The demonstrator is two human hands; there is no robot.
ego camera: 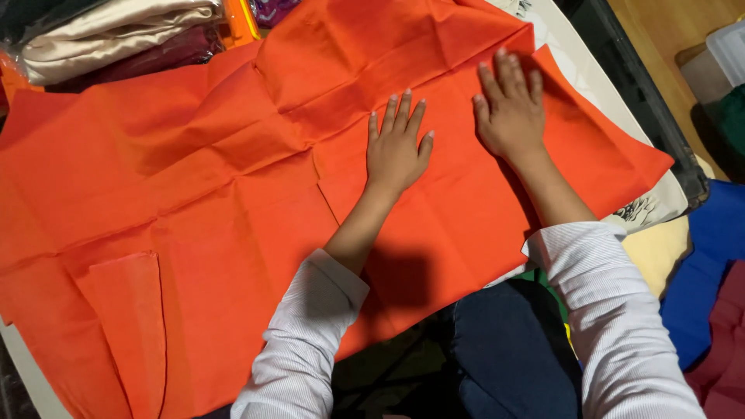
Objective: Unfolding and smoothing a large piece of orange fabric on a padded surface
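A large orange cloth (pixel 194 202) lies spread over a flat surface, creased in a grid of old fold lines. My left hand (pixel 397 147) lies flat on it near the middle, palm down, fingers apart. Palm down as well, my right hand (pixel 508 109) presses the cloth a little further right and up, by a folded edge. Neither hand holds anything. A folded-over flap of the cloth (pixel 128 326) shows at the lower left. Both arms wear white long sleeves.
Folded cream and dark red fabrics (pixel 116 35) are stacked at the top left. A patterned white sheet (pixel 652 206) peeks out under the cloth at right. Blue and maroon fabrics (pixel 718 271) lie at the right edge, a clear plastic bin (pixel 725 54) on the wooden floor beyond.
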